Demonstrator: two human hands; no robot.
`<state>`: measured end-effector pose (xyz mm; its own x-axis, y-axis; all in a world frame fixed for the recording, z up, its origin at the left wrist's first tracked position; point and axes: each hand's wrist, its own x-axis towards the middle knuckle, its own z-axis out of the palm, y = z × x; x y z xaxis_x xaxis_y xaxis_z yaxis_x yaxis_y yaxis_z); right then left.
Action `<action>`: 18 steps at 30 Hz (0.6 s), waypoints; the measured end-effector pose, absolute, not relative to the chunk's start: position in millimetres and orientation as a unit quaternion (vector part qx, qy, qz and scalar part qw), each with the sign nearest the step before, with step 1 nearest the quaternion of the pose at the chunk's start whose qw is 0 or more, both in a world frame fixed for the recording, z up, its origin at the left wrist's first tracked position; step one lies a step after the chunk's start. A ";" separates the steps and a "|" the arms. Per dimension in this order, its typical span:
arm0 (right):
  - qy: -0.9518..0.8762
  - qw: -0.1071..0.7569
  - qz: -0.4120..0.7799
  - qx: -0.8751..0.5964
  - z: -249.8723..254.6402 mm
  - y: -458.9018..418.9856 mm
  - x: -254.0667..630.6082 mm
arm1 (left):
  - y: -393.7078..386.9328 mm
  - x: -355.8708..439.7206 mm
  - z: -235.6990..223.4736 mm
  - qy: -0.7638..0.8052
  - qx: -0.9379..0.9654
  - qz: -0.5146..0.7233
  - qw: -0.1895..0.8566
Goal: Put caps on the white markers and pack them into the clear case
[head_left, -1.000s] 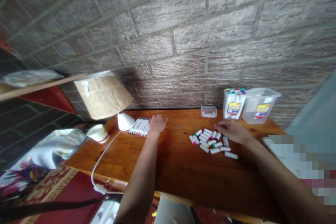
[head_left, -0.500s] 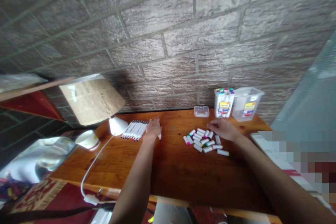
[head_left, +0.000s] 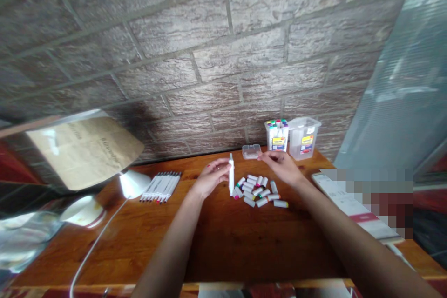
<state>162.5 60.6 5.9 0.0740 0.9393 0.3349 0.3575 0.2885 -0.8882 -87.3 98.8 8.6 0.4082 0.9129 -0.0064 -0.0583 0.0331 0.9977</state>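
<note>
White marker stands nearly upright in the left hand, which I see clamped on it between thumb and fingers, narrow end up. On my feed the right hand is apart from it, fingertips near the small clear box; I cannot tell whether they hold anything. Just right of the marker lies a loose cluster of white caps with coloured ends. Farther left I have a row of markers lying side by side, then the table lamp and a paper cup. At the far right stand a filled marker tub and a clear tub.
</note>
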 end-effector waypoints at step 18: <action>-0.597 0.448 0.572 -0.341 10.6 36.1 125.0 | 76.4 -59.3 6.5 0.261 0.509 0.467 0.674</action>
<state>125.0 36.1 10.6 -0.3664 0.9192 0.1445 -0.1060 0.1131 -0.9879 -59.3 76.4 6.5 0.4277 0.8954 0.1234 -0.3639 0.0456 0.9303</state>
